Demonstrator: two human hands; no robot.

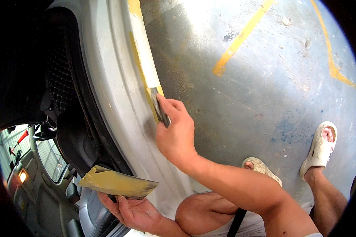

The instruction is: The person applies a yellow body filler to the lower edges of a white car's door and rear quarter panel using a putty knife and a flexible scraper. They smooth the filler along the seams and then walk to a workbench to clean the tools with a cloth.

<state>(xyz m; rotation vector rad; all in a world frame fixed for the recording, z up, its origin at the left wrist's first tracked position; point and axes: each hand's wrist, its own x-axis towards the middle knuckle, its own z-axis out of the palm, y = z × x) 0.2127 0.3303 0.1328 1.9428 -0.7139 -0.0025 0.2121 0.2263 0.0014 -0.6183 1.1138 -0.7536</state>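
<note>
By sill [124, 98], hands [175, 134] [133, 213] closed on scraper [156, 106], plate [118, 183]

Mustard yellow over the paste-covered plate [116, 184], yellow again in the smears [135, 51] along the white car sill [110, 75], grey-black on the spreader [154, 100], black with pale diamond stitching on the quilted panel [59, 75], blue-grey with bluer specks on the floor [225, 104], orange-yellow on the painted lines [245, 37], off-white on the clogs [317, 152].

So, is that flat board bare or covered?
Mostly covered: yellow paste coats the flat board, with its right end showing dark.
</note>
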